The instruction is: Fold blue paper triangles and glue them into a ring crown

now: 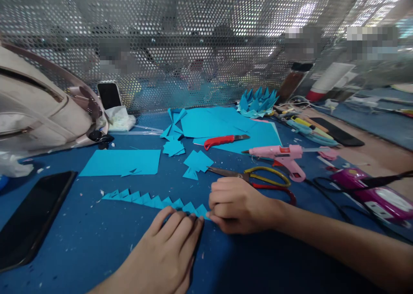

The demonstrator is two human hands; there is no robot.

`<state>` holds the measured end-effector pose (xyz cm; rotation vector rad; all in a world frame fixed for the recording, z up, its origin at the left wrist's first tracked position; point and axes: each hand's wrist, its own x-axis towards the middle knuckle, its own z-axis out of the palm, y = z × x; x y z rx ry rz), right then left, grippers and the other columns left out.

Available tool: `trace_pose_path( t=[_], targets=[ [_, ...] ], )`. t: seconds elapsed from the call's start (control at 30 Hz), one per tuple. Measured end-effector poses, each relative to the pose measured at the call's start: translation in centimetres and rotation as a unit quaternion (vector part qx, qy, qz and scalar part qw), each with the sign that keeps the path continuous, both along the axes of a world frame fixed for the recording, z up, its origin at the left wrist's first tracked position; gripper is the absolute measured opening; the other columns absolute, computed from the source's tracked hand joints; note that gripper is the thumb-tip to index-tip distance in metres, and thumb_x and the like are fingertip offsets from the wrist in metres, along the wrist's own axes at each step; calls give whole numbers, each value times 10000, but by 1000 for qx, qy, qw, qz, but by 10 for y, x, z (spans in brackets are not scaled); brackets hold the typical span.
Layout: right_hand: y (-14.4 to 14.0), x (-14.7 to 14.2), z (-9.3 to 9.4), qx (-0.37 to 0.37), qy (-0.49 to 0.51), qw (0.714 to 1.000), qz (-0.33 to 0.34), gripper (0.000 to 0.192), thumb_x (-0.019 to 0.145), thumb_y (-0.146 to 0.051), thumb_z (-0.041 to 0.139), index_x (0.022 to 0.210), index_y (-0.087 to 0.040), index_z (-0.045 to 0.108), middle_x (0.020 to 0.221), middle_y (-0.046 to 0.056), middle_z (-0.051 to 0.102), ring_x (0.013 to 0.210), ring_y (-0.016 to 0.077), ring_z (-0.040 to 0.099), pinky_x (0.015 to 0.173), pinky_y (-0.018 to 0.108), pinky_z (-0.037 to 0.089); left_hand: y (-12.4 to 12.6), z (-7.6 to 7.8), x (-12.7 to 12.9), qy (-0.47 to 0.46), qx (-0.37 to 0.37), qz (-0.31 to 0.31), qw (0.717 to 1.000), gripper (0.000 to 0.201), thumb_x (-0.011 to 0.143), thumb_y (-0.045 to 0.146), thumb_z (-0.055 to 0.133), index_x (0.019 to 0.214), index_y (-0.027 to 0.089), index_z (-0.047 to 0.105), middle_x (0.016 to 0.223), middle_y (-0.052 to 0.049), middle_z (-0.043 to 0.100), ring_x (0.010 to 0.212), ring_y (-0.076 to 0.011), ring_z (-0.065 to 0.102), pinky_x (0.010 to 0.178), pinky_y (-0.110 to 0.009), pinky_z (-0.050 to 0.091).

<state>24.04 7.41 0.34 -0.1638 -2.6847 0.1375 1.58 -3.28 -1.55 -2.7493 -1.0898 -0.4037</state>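
A long chain of folded blue paper triangles (145, 198) lies on the dark blue table mat (97, 242). My left hand (171, 246) presses flat on the chain's right end, fingers together. My right hand (237, 204) pinches the same end of the chain between thumb and curled fingers. Just behind my right hand lie scissors with yellow and red handles (258, 180). Loose folded blue pieces (196, 162) sit beyond the chain.
A pink glue gun (284, 155), a red utility knife (224, 140), blue paper sheets (122, 162), a finished blue spiky paper piece (256, 102), a black phone (32, 218) at left, a beige bag (38, 109), a purple device with cables (377, 195), and a perforated metal screen behind.
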Motion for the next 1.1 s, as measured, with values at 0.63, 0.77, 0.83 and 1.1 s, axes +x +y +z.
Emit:
trace_pose_path(
  t=[0.63,0.77,0.83,1.1],
  targets=[
    [2,1,-3,-12,25,1000,14,212,920,-196,519,708,-196,524,705,-13,612,612,132,427,609,298,289,3,1,-1,-11,-1,-8,1000,411,963,342,502,1313,139,575,1125,-52,654,1047,-220,499,1033,-385,251],
    [3,1,-4,-25,24,999,12,221,918,-191,519,697,-194,524,702,-9,621,616,135,424,605,301,299,2,-4,-2,-14,-2,-4,1000,429,965,345,501,1338,138,544,1141,-53,633,1063,-217,488,1041,-390,251],
    [3,1,-4,-29,23,999,11,219,915,-188,521,696,-193,525,702,-9,625,619,137,422,603,300,303,1,-5,-2,-21,-4,-6,1000,433,965,345,498,1340,134,543,1137,-53,635,1064,-220,485,1043,-392,242],
    [5,0,-5,10,29,998,-51,285,935,-214,514,652,-195,542,658,-2,618,625,141,470,597,297,336,1,1,-2,-10,-20,-11,1000,454,962,339,481,1364,133,524,1153,-68,641,1067,-248,490,1043,-409,223]
  ],
)
